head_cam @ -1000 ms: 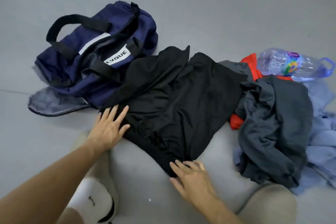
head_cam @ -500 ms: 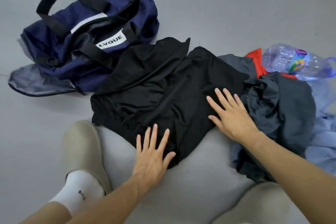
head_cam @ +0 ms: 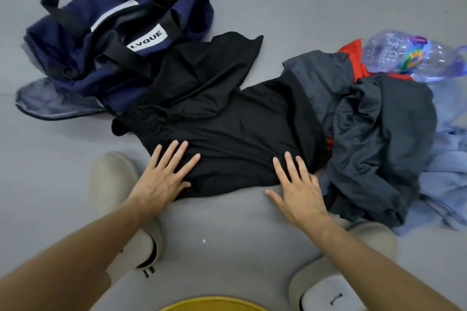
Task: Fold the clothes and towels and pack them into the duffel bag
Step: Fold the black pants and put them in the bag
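A black garment lies spread on the grey floor, partly folded, its upper end resting against the navy duffel bag. My left hand presses flat on its near left edge, fingers apart. My right hand lies flat on its near right corner, fingers spread, partly on the floor. The bag stands at the upper left with black handles, a white label and its end flap open on the floor. A heap of unfolded clothes sits to the right: dark grey, red and light blue pieces.
A crumpled clear plastic bottle lies on the heap at the upper right. My two feet in beige slippers and white socks flank the bare floor in front of me. A yellow rim shows at the bottom edge.
The right side of the black garment has been folded inward, making it narrower. My right hand moved from the garment's right edge to its near corner; my left hand shifted slightly left.
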Demonstrator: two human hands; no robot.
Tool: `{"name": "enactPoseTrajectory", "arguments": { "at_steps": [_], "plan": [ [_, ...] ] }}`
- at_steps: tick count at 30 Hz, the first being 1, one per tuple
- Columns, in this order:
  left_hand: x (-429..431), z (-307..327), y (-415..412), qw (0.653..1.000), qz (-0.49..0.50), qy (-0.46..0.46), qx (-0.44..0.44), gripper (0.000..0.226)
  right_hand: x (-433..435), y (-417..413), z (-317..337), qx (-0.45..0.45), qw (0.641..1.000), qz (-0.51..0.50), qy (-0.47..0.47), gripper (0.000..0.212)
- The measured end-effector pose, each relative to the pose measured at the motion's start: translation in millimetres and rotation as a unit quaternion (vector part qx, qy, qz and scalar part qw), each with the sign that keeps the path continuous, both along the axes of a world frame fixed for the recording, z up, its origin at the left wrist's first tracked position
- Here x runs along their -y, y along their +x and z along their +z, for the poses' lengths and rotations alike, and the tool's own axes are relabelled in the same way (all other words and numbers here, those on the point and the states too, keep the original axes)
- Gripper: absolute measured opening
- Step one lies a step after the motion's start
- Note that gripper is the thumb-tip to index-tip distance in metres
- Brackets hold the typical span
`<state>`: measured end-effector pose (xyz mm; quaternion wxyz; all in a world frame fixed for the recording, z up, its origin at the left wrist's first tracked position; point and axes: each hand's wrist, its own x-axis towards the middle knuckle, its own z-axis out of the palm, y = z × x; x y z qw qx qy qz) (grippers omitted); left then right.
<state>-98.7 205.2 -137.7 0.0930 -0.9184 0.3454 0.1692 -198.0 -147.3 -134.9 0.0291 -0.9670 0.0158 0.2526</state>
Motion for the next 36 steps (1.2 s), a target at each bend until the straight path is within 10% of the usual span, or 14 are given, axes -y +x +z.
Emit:
{"name": "enactPoseTrajectory", "arguments": {
  "at_steps": [18,30,36],
  "plan": [
    [-22,21,-57,0.980,0.158,-0.110,-0.051,0.051,96,-6,-23,0.094,0.993,0.055,0.043,0.084],
    [-16,76,-124,0.958,0.212,0.023,-0.192,0.043,87,-18,25,0.004,0.994,-0.063,0.084,0.024],
    [-14,103,-128,0.936,0.316,-0.120,-0.096,0.042,74,22,92,0.062,0.988,-0.083,0.112,0.029]
  ]
}}
